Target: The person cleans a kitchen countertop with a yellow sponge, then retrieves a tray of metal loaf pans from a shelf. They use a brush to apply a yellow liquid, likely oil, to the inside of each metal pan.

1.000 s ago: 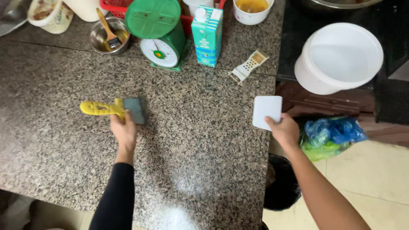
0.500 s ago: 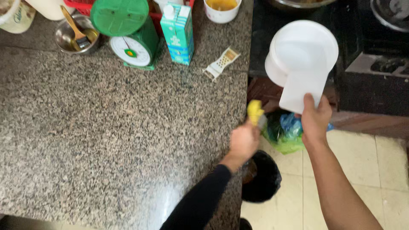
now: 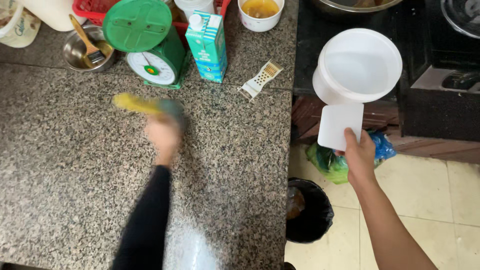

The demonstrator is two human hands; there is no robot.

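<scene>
while the left hand [image 3: 164,134] grips a blurred yellow-and-grey sponge [image 3: 145,105] on the granite counter [image 3: 75,190] at 9 o'clock, soft & light, squeezable mid-body, the right hand [image 3: 360,155] pinches a stiff white card [image 3: 340,125] at 3 o'clock by its bottom edge.

one green kitchen scale [image 3: 145,45], one carton [image 3: 207,46], one grater [image 3: 260,80], one white tub [image 3: 357,67], two hands [image 3: 164,131]

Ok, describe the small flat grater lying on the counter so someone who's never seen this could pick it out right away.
Start at the speckled granite counter and find the green kitchen scale along its far edge. Just right of it stands a teal and white carton; the grater lies flat right of that, near the counter's edge. It is the only small white perforated paddle there.
</scene>
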